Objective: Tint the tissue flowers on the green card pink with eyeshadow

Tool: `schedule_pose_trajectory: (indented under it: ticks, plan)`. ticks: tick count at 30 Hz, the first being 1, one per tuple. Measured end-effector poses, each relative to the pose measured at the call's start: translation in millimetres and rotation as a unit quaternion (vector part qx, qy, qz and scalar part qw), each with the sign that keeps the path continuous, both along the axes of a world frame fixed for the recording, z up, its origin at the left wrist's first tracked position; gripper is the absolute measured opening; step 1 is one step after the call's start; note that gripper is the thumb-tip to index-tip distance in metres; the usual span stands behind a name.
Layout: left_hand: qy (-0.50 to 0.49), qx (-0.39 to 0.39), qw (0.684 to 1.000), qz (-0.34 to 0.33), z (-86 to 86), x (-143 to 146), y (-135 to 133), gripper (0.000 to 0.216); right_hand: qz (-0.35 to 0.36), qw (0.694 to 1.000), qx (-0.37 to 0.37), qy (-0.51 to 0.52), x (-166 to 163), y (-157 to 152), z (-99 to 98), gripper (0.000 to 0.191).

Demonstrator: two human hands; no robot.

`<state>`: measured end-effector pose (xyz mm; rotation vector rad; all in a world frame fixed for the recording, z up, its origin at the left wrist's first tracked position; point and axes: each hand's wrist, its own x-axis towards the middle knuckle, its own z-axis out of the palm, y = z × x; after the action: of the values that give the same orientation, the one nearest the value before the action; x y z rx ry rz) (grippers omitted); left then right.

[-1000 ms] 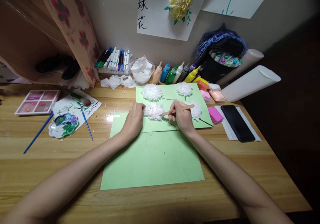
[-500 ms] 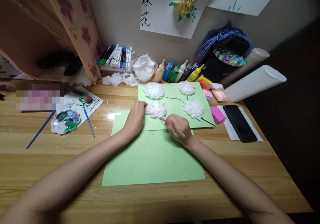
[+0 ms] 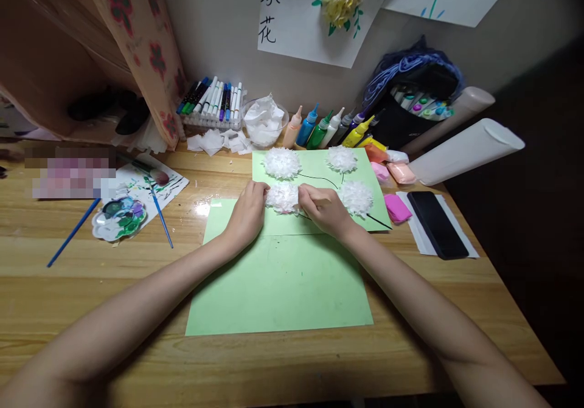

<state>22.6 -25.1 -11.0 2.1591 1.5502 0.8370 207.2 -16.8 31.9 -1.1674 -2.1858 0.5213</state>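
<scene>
My left hand [image 3: 250, 210] rests at the left edge of the green card, its fingers curled together against a fluffy white paper flower [image 3: 283, 197]. My right hand [image 3: 323, 207] is closed round a thin wooden stick [image 3: 323, 201], just right of that same flower. The stick's working end is hidden by the fingers. A trace of pink shows at the flower's lower edge. Three more white flowers sit on the green card [image 3: 314, 225], with thin dark stem lines drawn between them. Under the card lies a larger green sheet [image 3: 278, 286].
Behind the card stand several paint bottles [image 3: 305, 129], a bowl of white tissue [image 3: 264, 122] and a marker set [image 3: 214, 101]. To the left lie a paint palette [image 3: 119, 218] and blue brushes [image 3: 73, 235]. A phone [image 3: 438, 224] and pink clay packet [image 3: 396, 208] are right.
My right hand has moved up, closer to the lower-left flower, and the stick now points more sideways. My left hand stays in place.
</scene>
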Motion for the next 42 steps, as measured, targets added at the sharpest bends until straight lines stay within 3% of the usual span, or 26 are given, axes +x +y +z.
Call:
schedule_pose_trajectory:
  ticks: [3, 7, 12, 16, 21, 25, 31, 38, 42]
  plan:
    - [-0.001, 0.003, 1.0, -0.002, 0.0, -0.5, 0.6, 0.017, 0.01, 0.998, -0.062, 0.012, -3.5, 8.6, 11.3, 0.045]
    - [-0.009, 0.008, 1.0, 0.0, -0.2, 0.1, -2.4, 0.016, 0.004, 0.994, -0.062, 0.087, 6.1, 1.2, 16.8, 0.045]
    - [-0.075, -0.033, 0.996, 0.016, 10.0, -6.6, 2.9, 0.017, -0.049, 0.963, -0.099, 0.246, 25.4, -31.4, -10.3, 0.045]
    - [-0.015, 0.016, 0.993, 0.118, 29.1, -33.4, 35.3, 0.015, -0.056, 0.939, -0.106, 0.322, 28.2, -48.6, -35.6, 0.044]
    - [0.164, 0.083, 0.947, 0.265, 37.9, -75.4, 89.5, 0.019, -0.061, 0.933, -0.099, 0.34, 26.1, -52.8, -41.4, 0.045]
    - [0.141, 0.073, 0.949, 0.274, 33.3, -93.2, 110.1, 0.01, -0.054, 0.943, -0.092, 0.315, 27.6, -53.1, -43.6, 0.045]
    - [0.096, 0.096, 0.959, 0.248, 38.4, -99.7, 93.2, 0.011, -0.058, 0.944, -0.075, 0.317, 26.9, -51.6, -47.2, 0.045]
    - [-0.043, 0.128, 0.969, 0.208, 67.2, -92.6, 57.5, 0.012, -0.07, 0.942, -0.068, 0.321, 25.5, -50.4, -46.5, 0.044]
    - [-0.159, 0.059, 0.977, 0.132, 84.8, -74.4, 32.3, 0.012, -0.088, 0.933, -0.05, 0.345, 24.8, -50.6, -45.7, 0.045]
